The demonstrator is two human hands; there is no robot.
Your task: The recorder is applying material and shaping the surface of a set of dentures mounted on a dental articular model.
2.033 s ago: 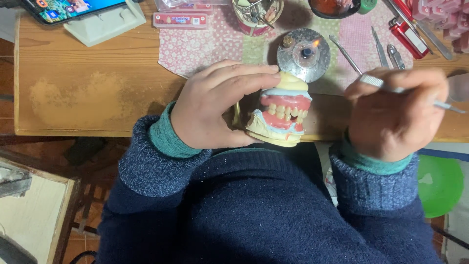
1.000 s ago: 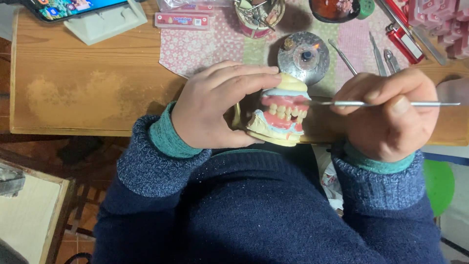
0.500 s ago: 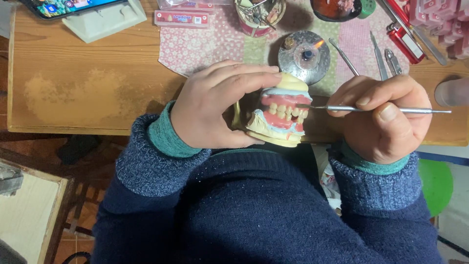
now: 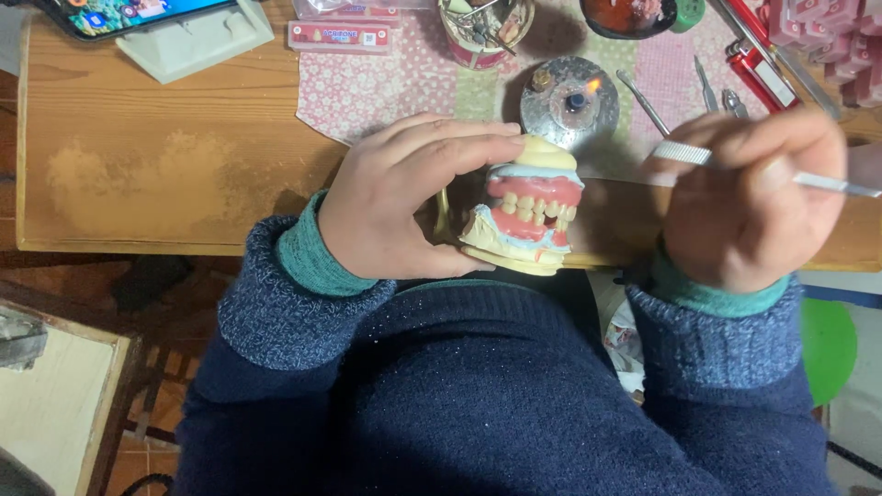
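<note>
The left hand (image 4: 404, 197) is clamping the denture model (image 4: 525, 216) at frame centre, over the wooden table (image 4: 165, 147) edge. The right hand (image 4: 744, 202), centre-right, is pinching a thin metal instrument (image 4: 684, 154) clear of the teeth. Judgement: bracing both wrists is advisable before the tip is meeting the pink wax.

A wooden bench (image 4: 165, 138) carries everything here, its top worn pale in a dusty patch at the left. On it lies a pink flowered cloth (image 4: 367, 92), spread across the far middle and right. At the far left sits a pale stand (image 4: 197, 41) with a phone (image 4: 129, 11) propped on it. On the cloth: a flat pink packet (image 4: 340, 37), a cup of small tools (image 4: 484, 28), a round metal burner (image 4: 570, 101) with a small flame lit, a dark bowl (image 4: 629, 16), loose metal instruments (image 4: 643, 101) and a red lighter (image 4: 763, 69).
</note>
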